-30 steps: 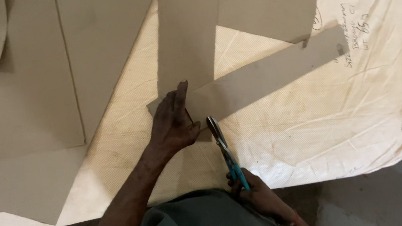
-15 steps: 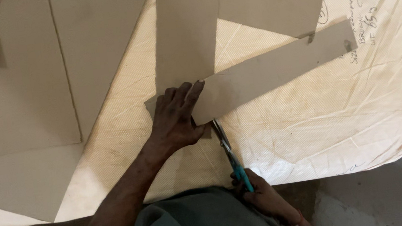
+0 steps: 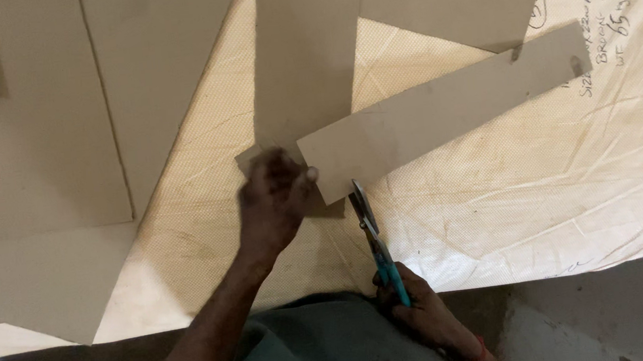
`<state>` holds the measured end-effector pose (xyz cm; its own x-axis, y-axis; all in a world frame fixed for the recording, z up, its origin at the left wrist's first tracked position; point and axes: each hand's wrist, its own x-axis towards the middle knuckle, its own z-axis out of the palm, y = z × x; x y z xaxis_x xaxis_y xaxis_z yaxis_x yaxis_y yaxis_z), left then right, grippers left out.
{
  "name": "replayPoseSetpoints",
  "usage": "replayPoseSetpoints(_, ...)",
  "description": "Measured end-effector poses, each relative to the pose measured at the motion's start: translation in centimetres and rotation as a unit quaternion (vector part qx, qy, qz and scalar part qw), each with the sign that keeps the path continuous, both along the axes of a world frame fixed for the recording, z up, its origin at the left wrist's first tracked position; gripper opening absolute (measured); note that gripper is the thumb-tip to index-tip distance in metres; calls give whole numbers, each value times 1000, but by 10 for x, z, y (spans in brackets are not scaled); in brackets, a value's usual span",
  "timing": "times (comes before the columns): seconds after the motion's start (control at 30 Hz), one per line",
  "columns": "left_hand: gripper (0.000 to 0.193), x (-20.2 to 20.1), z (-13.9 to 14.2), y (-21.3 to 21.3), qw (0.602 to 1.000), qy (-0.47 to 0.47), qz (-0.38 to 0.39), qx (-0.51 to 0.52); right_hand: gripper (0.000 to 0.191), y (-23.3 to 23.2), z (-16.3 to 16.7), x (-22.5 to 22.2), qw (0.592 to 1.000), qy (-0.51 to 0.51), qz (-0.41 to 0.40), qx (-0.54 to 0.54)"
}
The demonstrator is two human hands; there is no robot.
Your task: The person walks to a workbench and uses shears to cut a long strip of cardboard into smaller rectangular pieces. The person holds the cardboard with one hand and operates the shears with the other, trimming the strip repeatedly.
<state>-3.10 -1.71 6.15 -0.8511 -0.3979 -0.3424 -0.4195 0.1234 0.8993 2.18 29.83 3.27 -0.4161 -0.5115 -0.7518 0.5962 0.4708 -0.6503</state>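
Cutting a cardboard strip with scissors

My left hand [image 3: 272,201] pinches the cardboard strip [image 3: 442,116] over the woven sheet [image 3: 500,209]; right hand [image 3: 418,306] grips teal scissors [image 3: 376,242], blades at its lower edge; next, I judge, a steady squeeze

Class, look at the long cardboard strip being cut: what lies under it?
Under the cardboard strip lie a pale woven sack sheet and the edge of a larger cardboard piece. What the sheet covers is hidden. The scissors meet the strip's lower edge.
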Motion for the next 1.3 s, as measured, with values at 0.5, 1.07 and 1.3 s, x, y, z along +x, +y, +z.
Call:
replayPoseSetpoints(0.5, 35, -16, -33, 12, 960, -138, -10, 243, 40, -15, 5, -15, 992, 42, 89, -84)
replayPoseSetpoints(1.07, 35, -18, -27, 11, 951, -176, 11, 253, 17, -22, 8, -12, 996, -26, 70, -39)
replayPoseSetpoints(1.3, 32, -19, -25, 10, 958, -166, -19, 234, 23, -23, 13, -15, 995, -84, 47, -37)
